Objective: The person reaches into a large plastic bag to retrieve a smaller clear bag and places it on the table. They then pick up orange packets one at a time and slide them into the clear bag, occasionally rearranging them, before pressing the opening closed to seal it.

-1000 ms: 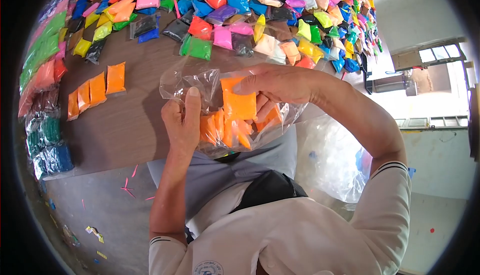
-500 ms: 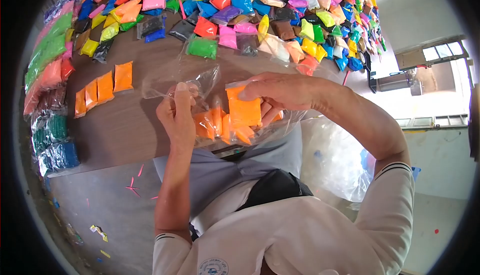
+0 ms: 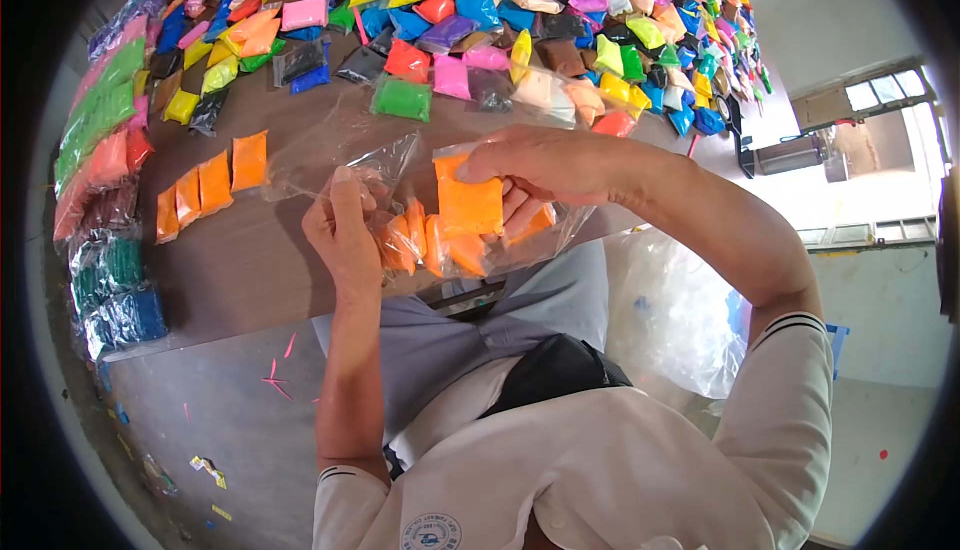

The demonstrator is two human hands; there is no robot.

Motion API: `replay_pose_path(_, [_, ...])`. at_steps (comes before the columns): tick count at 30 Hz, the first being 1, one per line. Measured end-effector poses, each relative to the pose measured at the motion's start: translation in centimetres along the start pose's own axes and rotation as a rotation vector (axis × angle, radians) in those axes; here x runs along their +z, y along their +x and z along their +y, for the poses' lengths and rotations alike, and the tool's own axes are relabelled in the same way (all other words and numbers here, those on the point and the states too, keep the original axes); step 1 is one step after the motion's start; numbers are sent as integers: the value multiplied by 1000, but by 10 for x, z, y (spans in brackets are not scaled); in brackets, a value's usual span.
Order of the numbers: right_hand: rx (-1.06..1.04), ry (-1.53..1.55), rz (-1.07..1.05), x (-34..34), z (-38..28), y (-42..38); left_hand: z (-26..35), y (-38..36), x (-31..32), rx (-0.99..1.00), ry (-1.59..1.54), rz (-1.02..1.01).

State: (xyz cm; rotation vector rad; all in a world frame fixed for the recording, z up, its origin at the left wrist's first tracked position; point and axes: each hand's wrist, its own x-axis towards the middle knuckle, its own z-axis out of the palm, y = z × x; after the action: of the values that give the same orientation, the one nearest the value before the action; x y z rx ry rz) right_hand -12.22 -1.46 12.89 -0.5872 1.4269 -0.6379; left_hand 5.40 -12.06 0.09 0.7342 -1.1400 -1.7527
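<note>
My right hand [image 3: 510, 175] pinches an orange packet [image 3: 470, 208] by its upper part, thumb in front. My left hand [image 3: 345, 220] is closed on the edge of a large clear plastic bag [image 3: 385, 162], its thumb pointing up. Several more orange packets [image 3: 400, 243] lie in the clear bag, below and between my hands. To the left on the brown table [image 3: 250, 270], several orange packets [image 3: 214, 183] stand in a slanting row, apart from my left hand.
A big heap of many-coloured packets [image 3: 480, 10] covers the far side. Stacks of green [image 3: 100, 125], red and blue packets [image 3: 125, 322] line the left edge. A green packet [image 3: 401, 99] lies beyond my hands. At the right are a clear plastic sack [image 3: 680, 320] and a metal cylinder [image 3: 790, 156].
My right hand and its orange packet have shifted slightly left. My left hand has also moved a little left, still on the bag. The whole view has shifted slightly.
</note>
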Motion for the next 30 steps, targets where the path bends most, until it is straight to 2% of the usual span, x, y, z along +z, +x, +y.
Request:
replay_pose_path(4, [14, 16, 39, -8, 0, -4, -1, 0, -1, 6, 22, -9])
replay_pose_path(7, [-3, -118, 192, -11, -11, -14, -2, 0, -2, -26, 35, 0])
replay_pose_path(10, [56, -433, 398, -18, -8, -15, -5, 1, -2, 6, -34, -35])
replay_pose_path(13, [80, -472, 238, -19, -14, -21, -2, 0, 0, 36, 60, -28])
replay_pose_path(16, [175, -658, 188, -25, -9, -17, 3, -2, 1, 18, 111, -24])
replay_pose_path(19, [330, -1121, 175, -26, -4, -7, 3, -3, 0, -19, 92, -41])
replay_pose_path(22, [439, -964, 126, -21, -14, -10, 4, -3, 3, 59, 162, -47])
replay_pose_path(25, [213, -541, 137, -44, 19, -3, 8, -4, 3, 49, 203, -54])
replay_pose_path(30, [228, -309, 214, -38, 12, -8, 6, -5, 3, 6, 150, -47])
